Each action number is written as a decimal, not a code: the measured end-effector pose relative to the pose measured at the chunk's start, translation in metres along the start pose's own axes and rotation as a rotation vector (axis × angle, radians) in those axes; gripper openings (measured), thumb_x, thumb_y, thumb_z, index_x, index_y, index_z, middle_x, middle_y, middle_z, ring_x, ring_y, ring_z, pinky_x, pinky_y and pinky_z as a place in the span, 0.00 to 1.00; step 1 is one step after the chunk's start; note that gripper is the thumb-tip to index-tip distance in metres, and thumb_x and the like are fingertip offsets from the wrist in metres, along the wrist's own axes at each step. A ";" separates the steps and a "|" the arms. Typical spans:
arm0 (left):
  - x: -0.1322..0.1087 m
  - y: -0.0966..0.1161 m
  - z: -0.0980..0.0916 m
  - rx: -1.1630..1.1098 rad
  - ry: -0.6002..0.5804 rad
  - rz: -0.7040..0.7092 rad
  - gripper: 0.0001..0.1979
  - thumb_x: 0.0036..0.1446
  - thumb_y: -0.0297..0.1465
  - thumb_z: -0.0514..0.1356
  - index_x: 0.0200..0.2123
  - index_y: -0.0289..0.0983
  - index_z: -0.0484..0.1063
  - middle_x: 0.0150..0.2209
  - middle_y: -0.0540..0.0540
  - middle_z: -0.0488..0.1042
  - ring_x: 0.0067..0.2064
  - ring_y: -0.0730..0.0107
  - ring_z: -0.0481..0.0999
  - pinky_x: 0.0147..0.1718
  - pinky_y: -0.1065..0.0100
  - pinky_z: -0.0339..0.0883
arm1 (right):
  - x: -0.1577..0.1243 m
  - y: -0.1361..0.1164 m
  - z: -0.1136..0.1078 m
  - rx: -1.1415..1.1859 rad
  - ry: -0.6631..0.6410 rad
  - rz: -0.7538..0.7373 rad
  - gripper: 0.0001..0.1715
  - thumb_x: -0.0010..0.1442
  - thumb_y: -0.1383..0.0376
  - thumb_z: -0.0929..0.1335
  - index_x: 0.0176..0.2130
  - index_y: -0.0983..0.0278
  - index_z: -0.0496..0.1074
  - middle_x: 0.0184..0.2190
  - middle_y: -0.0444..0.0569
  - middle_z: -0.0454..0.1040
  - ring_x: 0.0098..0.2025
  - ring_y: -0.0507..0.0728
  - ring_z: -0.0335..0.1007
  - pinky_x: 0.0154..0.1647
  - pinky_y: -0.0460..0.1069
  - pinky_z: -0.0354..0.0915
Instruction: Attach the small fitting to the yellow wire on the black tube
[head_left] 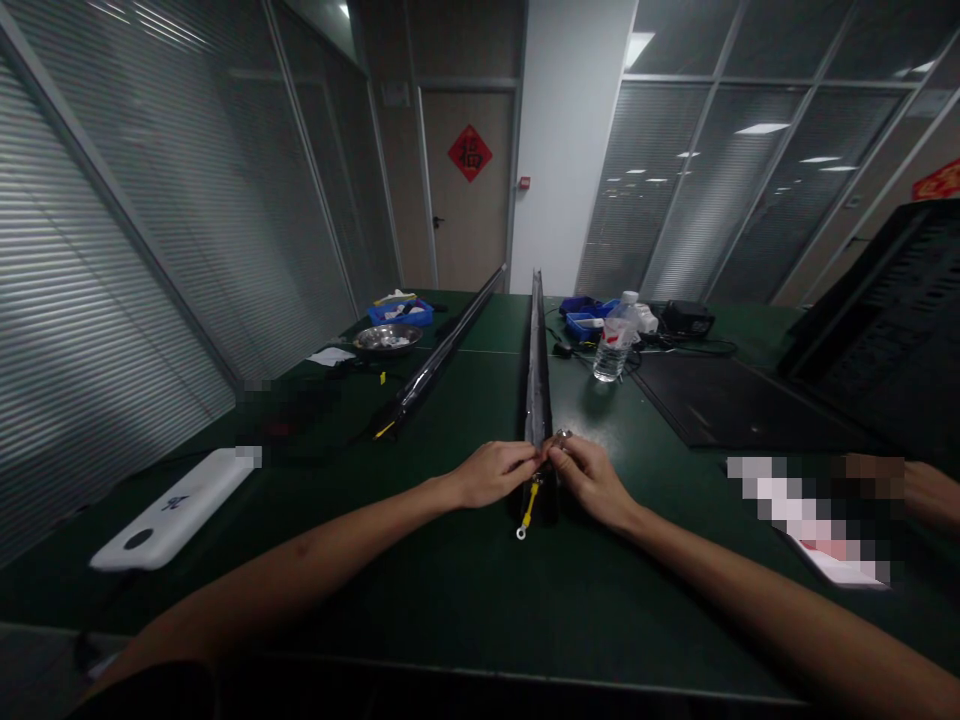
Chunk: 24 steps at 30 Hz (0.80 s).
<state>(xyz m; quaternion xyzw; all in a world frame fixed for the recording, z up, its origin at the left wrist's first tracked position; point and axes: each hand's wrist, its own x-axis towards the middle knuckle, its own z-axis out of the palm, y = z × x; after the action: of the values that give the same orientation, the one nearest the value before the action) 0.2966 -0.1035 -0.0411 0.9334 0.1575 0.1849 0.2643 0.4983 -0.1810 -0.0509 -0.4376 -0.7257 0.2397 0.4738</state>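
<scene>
A long, narrow dark bar with a glossy grey top (537, 370) runs away from me along the table. At its near end, my left hand (495, 474) is closed on the left side, fingertips pressed on the bar. My right hand (596, 482) closes on the same end from the right, thumb and fingers bent close to the left fingertips. Something small and shiny (562, 437) shows at the right fingers; its kind is unclear. Below the hands, a yellow wire with a ring terminal (530, 508) sticks out toward me. What lies between the fingertips is hidden.
A second long bar (450, 352) lies left. Beyond it are a metal bowl (388, 340) and a blue tray (401, 313). A water bottle (613, 345) and black mat (720, 400) are right. A white case (176, 510) lies left; another person's hand (930, 493) is at right.
</scene>
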 end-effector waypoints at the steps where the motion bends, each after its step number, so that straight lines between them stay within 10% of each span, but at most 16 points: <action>1: 0.000 0.000 0.000 -0.004 0.000 0.002 0.13 0.73 0.34 0.49 0.38 0.37 0.69 0.37 0.48 0.72 0.39 0.66 0.73 0.39 0.70 0.64 | 0.000 0.000 0.000 -0.018 0.009 -0.001 0.21 0.72 0.52 0.62 0.37 0.62 0.73 0.33 0.48 0.74 0.35 0.58 0.70 0.37 0.50 0.64; 24: 0.000 0.000 -0.001 -0.013 -0.001 0.008 0.14 0.73 0.35 0.47 0.37 0.37 0.68 0.36 0.47 0.71 0.38 0.66 0.73 0.40 0.70 0.64 | 0.001 -0.002 0.000 -0.027 -0.021 -0.035 0.21 0.73 0.53 0.61 0.38 0.62 0.74 0.34 0.49 0.74 0.37 0.59 0.71 0.40 0.52 0.65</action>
<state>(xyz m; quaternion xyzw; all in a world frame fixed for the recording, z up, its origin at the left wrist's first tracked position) 0.2965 -0.1034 -0.0405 0.9323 0.1524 0.1867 0.2696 0.4976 -0.1811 -0.0493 -0.4285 -0.7415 0.2261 0.4642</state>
